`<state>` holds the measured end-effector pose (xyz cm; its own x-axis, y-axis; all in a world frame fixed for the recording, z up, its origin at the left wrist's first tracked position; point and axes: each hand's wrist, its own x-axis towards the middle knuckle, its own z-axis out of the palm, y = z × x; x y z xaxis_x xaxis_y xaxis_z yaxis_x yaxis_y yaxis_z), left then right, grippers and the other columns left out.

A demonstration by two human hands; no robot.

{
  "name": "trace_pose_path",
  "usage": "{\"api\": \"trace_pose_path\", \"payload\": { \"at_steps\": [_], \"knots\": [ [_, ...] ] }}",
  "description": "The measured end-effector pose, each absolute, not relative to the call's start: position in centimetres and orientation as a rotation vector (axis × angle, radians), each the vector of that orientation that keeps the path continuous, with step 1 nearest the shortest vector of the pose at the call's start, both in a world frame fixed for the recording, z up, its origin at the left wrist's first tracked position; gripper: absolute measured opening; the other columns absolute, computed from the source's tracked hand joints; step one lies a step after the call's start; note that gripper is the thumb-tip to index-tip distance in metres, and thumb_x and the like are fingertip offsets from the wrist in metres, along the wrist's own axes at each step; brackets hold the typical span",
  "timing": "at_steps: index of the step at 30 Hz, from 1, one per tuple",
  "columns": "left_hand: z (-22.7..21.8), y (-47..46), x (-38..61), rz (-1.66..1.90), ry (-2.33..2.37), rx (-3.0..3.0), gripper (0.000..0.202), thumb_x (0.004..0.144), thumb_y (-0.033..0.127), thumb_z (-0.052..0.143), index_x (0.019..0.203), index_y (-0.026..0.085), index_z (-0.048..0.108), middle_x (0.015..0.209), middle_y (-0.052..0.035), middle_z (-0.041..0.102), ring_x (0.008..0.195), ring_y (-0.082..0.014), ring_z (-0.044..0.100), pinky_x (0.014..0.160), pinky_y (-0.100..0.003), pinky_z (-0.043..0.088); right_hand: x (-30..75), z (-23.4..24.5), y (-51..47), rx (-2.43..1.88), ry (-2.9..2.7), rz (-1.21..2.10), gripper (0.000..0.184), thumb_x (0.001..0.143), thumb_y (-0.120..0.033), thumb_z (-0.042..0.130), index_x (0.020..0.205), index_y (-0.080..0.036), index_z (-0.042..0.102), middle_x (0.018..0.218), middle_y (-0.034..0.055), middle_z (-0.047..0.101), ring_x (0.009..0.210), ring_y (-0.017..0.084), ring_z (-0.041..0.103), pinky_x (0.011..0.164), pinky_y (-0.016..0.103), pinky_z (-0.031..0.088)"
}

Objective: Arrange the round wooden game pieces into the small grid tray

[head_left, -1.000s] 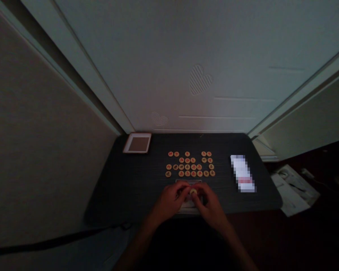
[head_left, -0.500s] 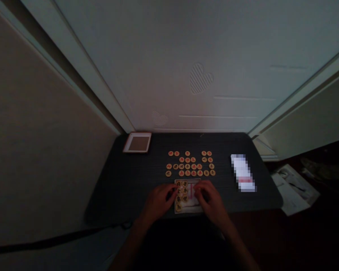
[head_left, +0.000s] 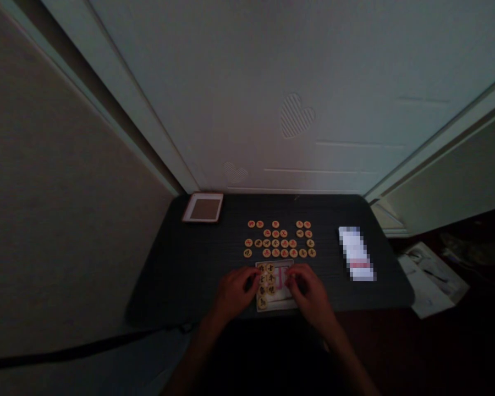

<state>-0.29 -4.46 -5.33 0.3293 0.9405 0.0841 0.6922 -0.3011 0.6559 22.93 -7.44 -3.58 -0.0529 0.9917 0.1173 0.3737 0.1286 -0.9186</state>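
Near the table's front edge lies a shallow open box (head_left: pixel 277 306). Black-marked round xiangqi pieces (head_left: pixel 271 279) fill its left side in two columns. A pinkish marking shows on its bare right part. My left hand (head_left: pixel 237 289) is closed, its thumb and forefinger pinched over the box's left rim by the upper-left piece. My right hand (head_left: pixel 309 289) is closed too, with fingertips together over the right rim. What either hand pinches, if anything, is hidden. Beyond the box, red- and black-marked xiangqi pieces (head_left: pixel 275 243) lie flat in several gapped rows.
A pale-rimmed shallow tray (head_left: pixel 186 214), possibly a lid, sits at the dark table's (head_left: pixel 169 275) back left corner. A blurred-out phone-like object (head_left: pixel 357 256) lies on the right. A white door (head_left: pixel 231 82) stands behind the table, and an open white box (head_left: pixel 433 280) is below at right.
The view has shifted slightly. My right fingertips have moved a little to the right over the box; my left hand stays almost where it was. The rows of pieces look the same.
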Motion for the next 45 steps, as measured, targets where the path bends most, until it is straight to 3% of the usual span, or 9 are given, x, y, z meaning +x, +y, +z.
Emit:
{"api": "trace_pose_path", "payload": {
  "at_steps": [14, 24, 32, 40, 45],
  "knots": [
    [-5.7, -4.4, -0.3, 0.646, 1.449, 2.088, 0.02, 0.097, 0.032, 0.054, 0.107, 0.027, 0.071, 0.098, -0.0019, 0.076, 0.086, -0.0175, 0.07, 0.081, -0.028, 0.054, 22.5, -4.2, -7.5, -1.4, -1.344, 1.25, 0.027, 0.09, -0.037, 0.066, 0.113, -0.023, 0.062, 0.092, 0.0044, 0.075, 0.085, 0.021, 0.075, 0.077, 0.032, 0.061],
    [-6.6, -4.5, -0.6, 0.652, 1.427, 2.205, 0.029, 0.1, 0.028, 0.05, 0.123, 0.03, 0.068, 0.107, -0.0023, 0.074, 0.093, -0.0175, 0.07, 0.089, -0.032, 0.054, 22.7, -4.2, -7.2, -1.486, -1.46, 1.135, 0.033, 0.093, -0.039, 0.061, 0.122, -0.022, 0.063, 0.096, 0.0051, 0.074, 0.086, 0.021, 0.071, 0.08, 0.031, 0.057],
    [-6.2, -4.7, -0.4, 0.528, 1.404, 2.381, 0.044, 0.098, 0.024, 0.049, 0.14, 0.034, 0.057, 0.095, -0.0033, 0.069, 0.086, -0.0182, 0.065, 0.083, -0.033, 0.054, 22.9, -3.8, -7.4, -1.495, -1.48, 1.093, 0.034, 0.094, -0.039, 0.061, 0.124, -0.022, 0.064, 0.093, 0.0037, 0.073, 0.083, 0.02, 0.069, 0.077, 0.03, 0.055],
    [-5.0, -4.5, -0.4, 0.532, 1.404, 2.324, 0.043, 0.1, 0.038, 0.049, 0.143, 0.038, 0.053, 0.1, -0.0023, 0.06, 0.085, -0.0159, 0.063, 0.077, -0.029, 0.055, 23.4, -4.0, -7.6, -1.506, -1.472, 1.033, 0.034, 0.094, -0.035, 0.06, 0.125, -0.023, 0.064, 0.101, 0.0052, 0.073, 0.087, 0.021, 0.069, 0.081, 0.032, 0.056],
    [-3.9, -4.8, 0.4, 0.665, 1.357, 2.365, 0.042, 0.094, 0.043, 0.061, 0.136, 0.036, 0.06, 0.123, -0.0063, 0.057, 0.107, -0.0226, 0.058, 0.094, -0.041, 0.053, 23.6, -4.4, -7.6, -1.439, -1.536, 0.981, 0.029, 0.096, -0.03, 0.055, 0.122, -0.025, 0.066, 0.108, 0.0066, 0.071, 0.094, 0.021, 0.068, 0.087, 0.034, 0.054]
  ]
}}
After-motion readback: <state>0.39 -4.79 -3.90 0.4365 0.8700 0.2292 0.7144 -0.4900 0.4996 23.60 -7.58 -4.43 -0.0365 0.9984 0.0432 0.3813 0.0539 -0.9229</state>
